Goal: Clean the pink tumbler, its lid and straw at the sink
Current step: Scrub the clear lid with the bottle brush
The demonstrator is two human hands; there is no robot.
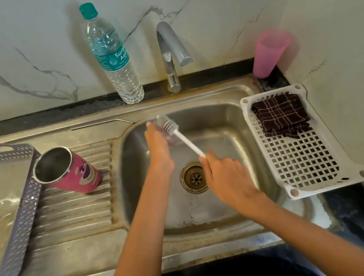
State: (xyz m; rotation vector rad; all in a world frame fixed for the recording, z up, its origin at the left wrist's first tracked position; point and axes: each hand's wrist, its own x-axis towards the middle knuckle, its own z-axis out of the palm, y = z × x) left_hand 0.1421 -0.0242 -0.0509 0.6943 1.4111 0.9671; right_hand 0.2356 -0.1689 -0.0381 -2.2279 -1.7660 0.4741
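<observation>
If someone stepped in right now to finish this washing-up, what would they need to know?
Left hand: holds a clear, blurred piece, probably the lid, over the basin.
Right hand: grips the brush, its head against that piece.
Tumbler: tilted on the drainboard, leaning on the grey tray.
Straw: lies flat behind the drainboard.
The lid is being scrubbed; whether tumbler and straw are already washed does not show.
</observation>
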